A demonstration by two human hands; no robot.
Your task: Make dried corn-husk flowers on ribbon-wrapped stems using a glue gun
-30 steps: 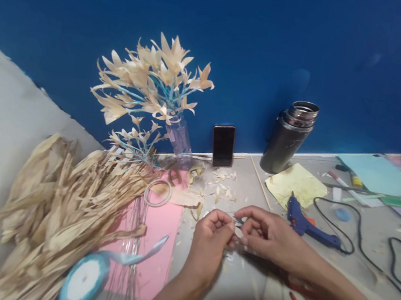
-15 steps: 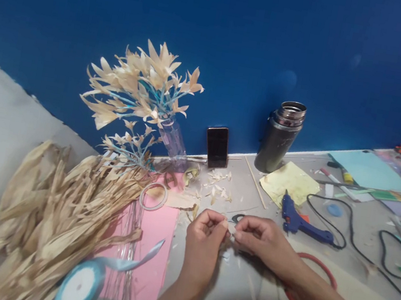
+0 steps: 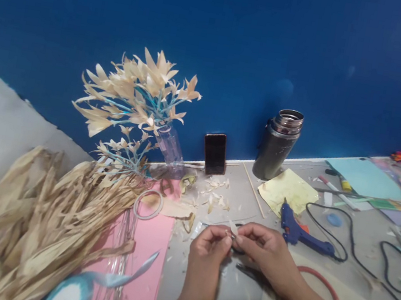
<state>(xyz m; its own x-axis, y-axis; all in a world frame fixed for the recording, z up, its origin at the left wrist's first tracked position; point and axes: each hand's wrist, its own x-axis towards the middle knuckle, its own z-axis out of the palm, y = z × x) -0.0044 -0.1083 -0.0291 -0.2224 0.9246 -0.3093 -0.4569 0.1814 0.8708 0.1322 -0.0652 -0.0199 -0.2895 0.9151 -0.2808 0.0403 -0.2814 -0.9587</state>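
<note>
My left hand (image 3: 207, 257) and my right hand (image 3: 265, 254) meet over the grey table (image 3: 242, 197), fingertips pinched together on a small pale husk piece (image 3: 233, 227). Both hands are closed on it. A pile of dried corn husks (image 3: 48, 220) lies to the left. Behind it stands a vase of husk flowers (image 3: 138, 97) on blue stems. A pink sheet (image 3: 149, 243) lies under a blue ribbon spool (image 3: 65, 296) and a clear tape roll (image 3: 148, 204). Small husk scraps (image 3: 216, 193) lie beyond my hands.
A blue glue gun (image 3: 301, 232) with a black cord (image 3: 358, 256) lies to the right. A dark phone (image 3: 214, 153) and a metal flask (image 3: 276, 144) stand against the blue wall. Yellow paper (image 3: 285, 190), coloured sheets (image 3: 367, 179) and pens lie at the right. A red loop (image 3: 320, 283) sits near my right forearm.
The view has tilted slightly, so everything sits lower in frame. My hands stay pinched together on the small piece, shifting a little right and towards me.
</note>
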